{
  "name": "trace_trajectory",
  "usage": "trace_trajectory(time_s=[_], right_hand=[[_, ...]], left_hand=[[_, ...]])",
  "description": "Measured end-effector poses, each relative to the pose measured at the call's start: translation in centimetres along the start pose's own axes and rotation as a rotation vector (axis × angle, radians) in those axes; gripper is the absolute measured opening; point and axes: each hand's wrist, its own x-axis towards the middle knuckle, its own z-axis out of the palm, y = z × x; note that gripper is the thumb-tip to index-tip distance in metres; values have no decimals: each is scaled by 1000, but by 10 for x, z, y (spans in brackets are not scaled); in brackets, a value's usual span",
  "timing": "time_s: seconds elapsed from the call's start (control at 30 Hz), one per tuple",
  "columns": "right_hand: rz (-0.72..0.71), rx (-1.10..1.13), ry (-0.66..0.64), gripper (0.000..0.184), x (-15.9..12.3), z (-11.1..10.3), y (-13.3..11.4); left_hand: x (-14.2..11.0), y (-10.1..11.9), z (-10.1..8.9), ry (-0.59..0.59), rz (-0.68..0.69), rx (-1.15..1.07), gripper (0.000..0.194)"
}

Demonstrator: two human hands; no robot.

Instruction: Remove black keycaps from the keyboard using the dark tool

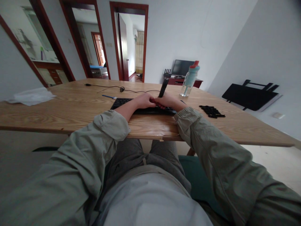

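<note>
A black keyboard (122, 102) lies near the front edge of the wooden table, partly covered by my hands and forearms. My right hand (166, 99) is closed around a slim tool with a black handle (163, 88), which stands up tilted above the fist. The tool's lower end is hidden. Beside it, touching at the fingers, my left hand (144, 100) rests over the keyboard with its fingers curled in. Whatever those fingers hold, if anything, is hidden. To the right lies a pile of small black pieces (212, 111) that look like keycaps.
Behind the keyboard runs a black cable (122, 89), near a thin blue stick-like tool (108, 96). A water bottle (189, 82) with a red lid stands at the back right. A crumpled white plastic sheet (31, 96) lies at the left on the wooden table (77, 110).
</note>
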Motion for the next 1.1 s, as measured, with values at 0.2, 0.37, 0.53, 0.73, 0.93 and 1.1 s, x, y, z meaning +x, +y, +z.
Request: trace_trajectory(time_s=[0.2,0.37,0.53,0.73,0.93,1.1], right_hand=[[-5,14,2,27,-4,2,-2],[66,80,44,26,-6,4,1],[56,136,56,23,-4,3,3],[50,143,102,19,-5,9,9],[-20,155,259,15,-10,16,18],[33,167,261,17,-8,17,22]], left_hand=[[0,-7,6,15,56,-99,32],[0,-1,6,47,35,-115,30],[0,3,8,118,-32,-94,25],[-1,2,11,121,24,-90,27],[2,-4,8,49,17,-116,24],[2,-5,8,72,10,-107,20]])
